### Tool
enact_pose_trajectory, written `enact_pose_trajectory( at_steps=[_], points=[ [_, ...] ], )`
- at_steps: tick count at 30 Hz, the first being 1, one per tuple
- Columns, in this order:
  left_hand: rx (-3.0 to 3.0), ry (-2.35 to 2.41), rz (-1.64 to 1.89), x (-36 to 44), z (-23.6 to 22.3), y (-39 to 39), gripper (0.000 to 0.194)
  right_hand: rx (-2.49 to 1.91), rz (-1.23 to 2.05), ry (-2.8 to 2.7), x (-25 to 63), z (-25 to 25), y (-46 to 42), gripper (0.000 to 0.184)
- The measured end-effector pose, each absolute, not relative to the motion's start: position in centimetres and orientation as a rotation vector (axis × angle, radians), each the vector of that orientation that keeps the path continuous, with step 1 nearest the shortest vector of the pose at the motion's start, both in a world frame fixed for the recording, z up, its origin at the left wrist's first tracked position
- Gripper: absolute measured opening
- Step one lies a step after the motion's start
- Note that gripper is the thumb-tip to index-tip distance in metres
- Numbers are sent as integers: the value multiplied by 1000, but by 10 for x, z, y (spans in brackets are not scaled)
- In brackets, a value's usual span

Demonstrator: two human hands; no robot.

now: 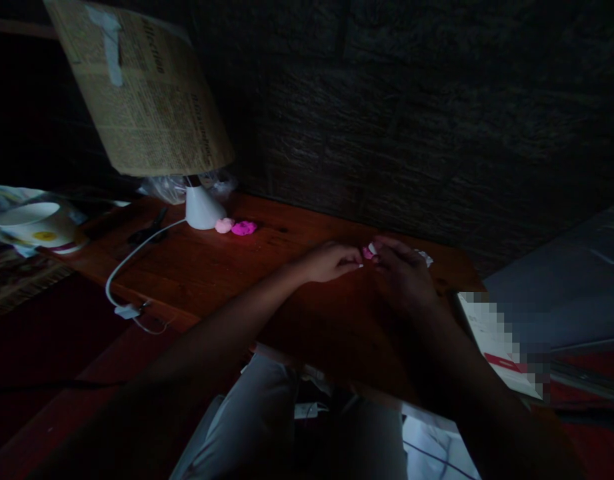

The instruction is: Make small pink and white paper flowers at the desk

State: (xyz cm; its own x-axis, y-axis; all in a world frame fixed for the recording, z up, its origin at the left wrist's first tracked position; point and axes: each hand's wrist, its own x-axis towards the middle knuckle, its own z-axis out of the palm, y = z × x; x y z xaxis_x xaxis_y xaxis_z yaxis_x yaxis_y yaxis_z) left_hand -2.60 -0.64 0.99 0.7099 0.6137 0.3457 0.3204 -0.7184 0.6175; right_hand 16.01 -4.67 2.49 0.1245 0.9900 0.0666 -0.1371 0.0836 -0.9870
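Over the wooden table [281, 230], my two hands are close together. My right hand [407, 270] has its fingers closed at a small pink-and-white piece [369, 251], which looks like soft modelling clay. My left hand [331, 261] is just to the left, fingers curled in a pinch. A tiny white bit [361, 265] shows at its fingertips, too small to name. Behind the right hand, a crumpled whitish thing [425, 257] is partly hidden. Further left lie a pale pink lump [224, 225] and a bright magenta lump [244, 228], side by side.
A lamp with a newspaper-print shade [147, 93] and white base [201, 208] stands at the back left, its white cable [121, 263] running off the front edge. Dark scissors [149, 230] and a white cup [41, 227] are left; a white box [497, 340] sits right. A dark wall rises behind.
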Motion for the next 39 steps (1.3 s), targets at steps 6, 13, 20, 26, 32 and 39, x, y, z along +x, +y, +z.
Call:
enact_pose_trajectory(
  at_steps=[6,13,20,26,32,39],
  points=[
    [2056,692,847,-19,8,-5,19,-1039,1182,-925,164,30,-45,37],
    [1683,605,885,-16,3,-1,39,-1093,1266,-894,165,34,-46,34],
    [1645,673,1029,-17,2,3,34,-1061,1214,-937,167,28,-43,35],
    [1681,697,1132,-17,4,3,29,-1017,1159,-982,165,30,-44,40],
    [1544,640,1067,-12,3,-2,43,-1089,1152,-1012,161,29,-47,43],
    [1517,670,1103,-12,4,-1,32,-1088,1146,-1015,161,24,-46,33]
  ],
)
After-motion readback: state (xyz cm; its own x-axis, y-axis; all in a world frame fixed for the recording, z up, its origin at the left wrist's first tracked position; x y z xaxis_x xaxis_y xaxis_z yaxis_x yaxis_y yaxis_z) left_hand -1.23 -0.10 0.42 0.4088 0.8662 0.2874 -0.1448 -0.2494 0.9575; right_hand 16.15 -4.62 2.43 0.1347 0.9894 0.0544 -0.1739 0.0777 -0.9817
